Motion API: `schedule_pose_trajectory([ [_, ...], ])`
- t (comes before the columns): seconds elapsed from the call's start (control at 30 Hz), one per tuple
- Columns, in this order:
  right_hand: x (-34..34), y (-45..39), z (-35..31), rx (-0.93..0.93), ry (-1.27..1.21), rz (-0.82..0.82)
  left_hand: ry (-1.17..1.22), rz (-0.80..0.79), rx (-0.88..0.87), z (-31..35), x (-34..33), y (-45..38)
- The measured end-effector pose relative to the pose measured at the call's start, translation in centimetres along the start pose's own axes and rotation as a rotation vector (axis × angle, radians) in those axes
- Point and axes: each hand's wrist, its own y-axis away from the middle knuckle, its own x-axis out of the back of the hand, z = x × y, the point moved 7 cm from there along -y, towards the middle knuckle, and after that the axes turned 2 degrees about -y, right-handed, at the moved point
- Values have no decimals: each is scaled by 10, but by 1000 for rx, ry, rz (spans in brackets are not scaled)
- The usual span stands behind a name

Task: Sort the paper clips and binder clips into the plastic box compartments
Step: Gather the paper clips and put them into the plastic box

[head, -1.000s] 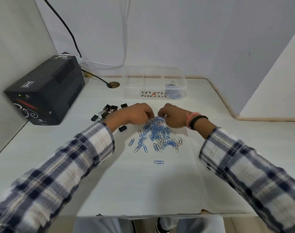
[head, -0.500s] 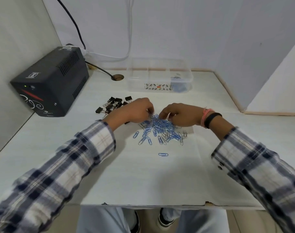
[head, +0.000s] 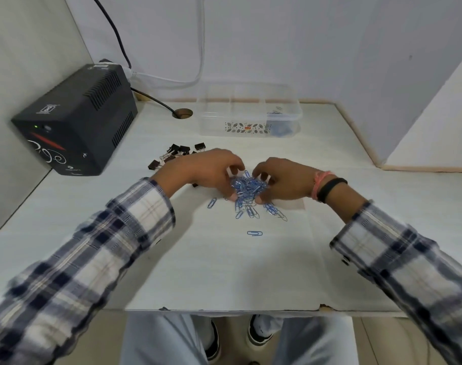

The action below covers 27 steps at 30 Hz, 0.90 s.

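A heap of blue paper clips [head: 248, 187] lies mid-table. My left hand [head: 208, 169] and my right hand [head: 285, 181] cup it from either side, fingers curled into the clips and pressing them together. Loose blue clips [head: 251, 210] are strewn just in front of the heap, and a single clip [head: 254, 233] lies nearer to me. Several black binder clips [head: 175, 151] sit left of my left hand, partly hidden by it. The clear plastic box [head: 216, 119] stands at the back; its right compartment holds some blue clips [head: 281, 129].
A black power unit [head: 77, 119] stands at the left with cables running up the wall. A cable hole [head: 182, 113] is in the table beside the box. Walls close in on the left, back and right.
Both hands have closed in on the paper clip heap, squeezing it into a tighter bunch between them. Fewer clips lie spread out in front. The camera view shifted a little.
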Motion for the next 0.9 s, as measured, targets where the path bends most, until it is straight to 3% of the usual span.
schedule_pose_trajectory([
  [0.13, 8, 10, 12, -39, -116, 43, 124, 29, 10, -7, 5, 7],
  [0.23, 4, 11, 17, -90, -10, 17, -18, -15, 29, -8, 0, 8],
  [0.37, -3, -1, -1, -17, -12, 85, -94, 33, -58, 10, -8, -1],
  [0.7, 1, 2, -3, 2, -157, 333, 221, 234, -14, 0, -3, 5],
  [0.9, 8, 6, 11, -10, -336, 396, 497, 190, 4, -5, 0, 7],
])
